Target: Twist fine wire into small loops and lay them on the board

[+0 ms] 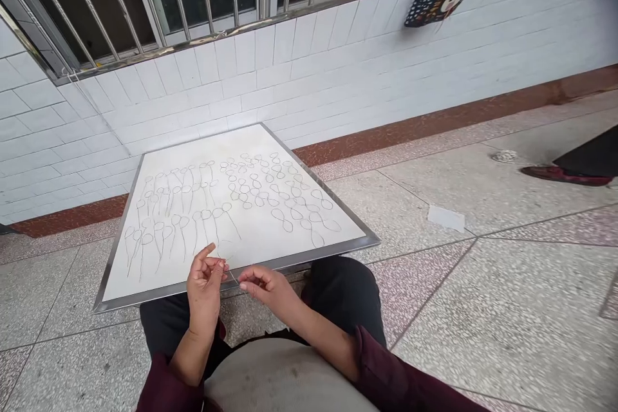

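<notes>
At the near edge of the white table [251, 141], my left hand [206, 280] pinches a thin wire [233, 277] between thumb and forefinger, its other fingers partly raised. My right hand [268, 288] is closed on the wire's other end, just to the right. A faint loop of the wire seems to show above my left fingertips. On the tabletop lie rows of single wire loops with long tails [181, 222] at the left. Several figure-eight wire loops [280, 190] are spread over the right half.
The table has a grey metal rim [338, 248] and stands by a white tiled wall [338, 71] with barred windows. A dark patterned bag [439, 0] hangs from the bars. On the floor lie a white paper piece [445, 218] and a small pale coil [505, 156], near another person's shoe [567, 175].
</notes>
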The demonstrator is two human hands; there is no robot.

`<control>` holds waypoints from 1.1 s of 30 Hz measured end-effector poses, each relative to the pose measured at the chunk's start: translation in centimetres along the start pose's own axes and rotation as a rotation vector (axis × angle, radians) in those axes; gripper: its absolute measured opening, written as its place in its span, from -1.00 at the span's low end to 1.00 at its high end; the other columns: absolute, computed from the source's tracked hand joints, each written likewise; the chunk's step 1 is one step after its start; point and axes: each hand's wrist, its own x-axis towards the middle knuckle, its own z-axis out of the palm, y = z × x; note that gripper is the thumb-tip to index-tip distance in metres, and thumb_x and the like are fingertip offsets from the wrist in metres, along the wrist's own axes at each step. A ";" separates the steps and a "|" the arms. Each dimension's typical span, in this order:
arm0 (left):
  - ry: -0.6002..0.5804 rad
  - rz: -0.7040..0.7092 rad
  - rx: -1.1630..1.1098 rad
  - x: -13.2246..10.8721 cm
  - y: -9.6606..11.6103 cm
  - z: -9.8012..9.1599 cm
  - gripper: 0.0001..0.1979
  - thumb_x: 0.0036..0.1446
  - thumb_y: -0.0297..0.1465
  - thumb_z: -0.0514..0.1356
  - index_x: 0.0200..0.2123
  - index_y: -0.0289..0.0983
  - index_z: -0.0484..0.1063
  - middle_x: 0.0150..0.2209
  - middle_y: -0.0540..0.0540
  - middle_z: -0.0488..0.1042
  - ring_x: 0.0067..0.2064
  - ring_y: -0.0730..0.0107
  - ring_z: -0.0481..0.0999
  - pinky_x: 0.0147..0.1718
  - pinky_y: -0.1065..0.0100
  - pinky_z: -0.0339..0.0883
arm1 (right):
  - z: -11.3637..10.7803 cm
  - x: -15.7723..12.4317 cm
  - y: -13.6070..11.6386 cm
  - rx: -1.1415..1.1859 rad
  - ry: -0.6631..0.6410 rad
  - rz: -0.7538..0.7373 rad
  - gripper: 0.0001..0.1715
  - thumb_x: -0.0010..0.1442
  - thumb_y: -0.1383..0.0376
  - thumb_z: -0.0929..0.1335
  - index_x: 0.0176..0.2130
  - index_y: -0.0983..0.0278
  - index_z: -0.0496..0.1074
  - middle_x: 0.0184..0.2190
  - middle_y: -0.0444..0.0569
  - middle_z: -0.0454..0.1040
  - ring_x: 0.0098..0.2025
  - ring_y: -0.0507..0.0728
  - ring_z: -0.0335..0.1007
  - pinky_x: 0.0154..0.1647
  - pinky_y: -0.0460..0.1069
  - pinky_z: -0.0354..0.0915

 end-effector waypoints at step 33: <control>0.423 -0.071 0.158 1.0 -4.9 -12.6 -0.55 0.04 -0.15 0.26 -0.03 -0.24 0.46 -0.11 -0.17 0.52 -0.23 0.27 0.55 -0.38 0.36 0.39 | -2.5 7.5 1.3 -1.055 0.239 -0.115 -0.78 0.31 0.31 0.20 -0.25 0.21 0.43 -0.32 -0.05 0.48 -0.23 0.13 0.37 -0.32 -0.04 0.20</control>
